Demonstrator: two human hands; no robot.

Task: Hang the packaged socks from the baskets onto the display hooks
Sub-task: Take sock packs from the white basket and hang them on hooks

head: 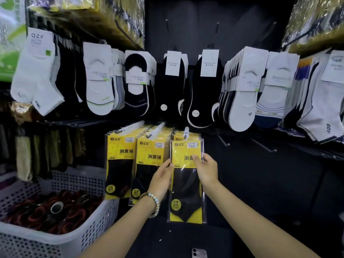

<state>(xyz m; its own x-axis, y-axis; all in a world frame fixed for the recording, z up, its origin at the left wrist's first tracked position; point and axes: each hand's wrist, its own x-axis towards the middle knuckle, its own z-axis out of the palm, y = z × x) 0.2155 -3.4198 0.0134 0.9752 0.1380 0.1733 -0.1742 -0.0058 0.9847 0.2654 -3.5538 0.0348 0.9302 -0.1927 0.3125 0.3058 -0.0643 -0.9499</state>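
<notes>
Left hand, right hand gripping yellow 达足 消臭袜 pack, QZF socks above

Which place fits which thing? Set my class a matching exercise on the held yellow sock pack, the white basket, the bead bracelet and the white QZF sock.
Things
1. yellow plastic-wrapped sock pack
2. white perforated plastic basket
3. pale bead bracelet
4. white ankle sock with QZF card

Places
A. lower left corner
B. upper left of the wall
C. between left hand and right hand
D. on the left wrist

Pairs: 1-C, 2-A, 3-D, 4-B
</notes>
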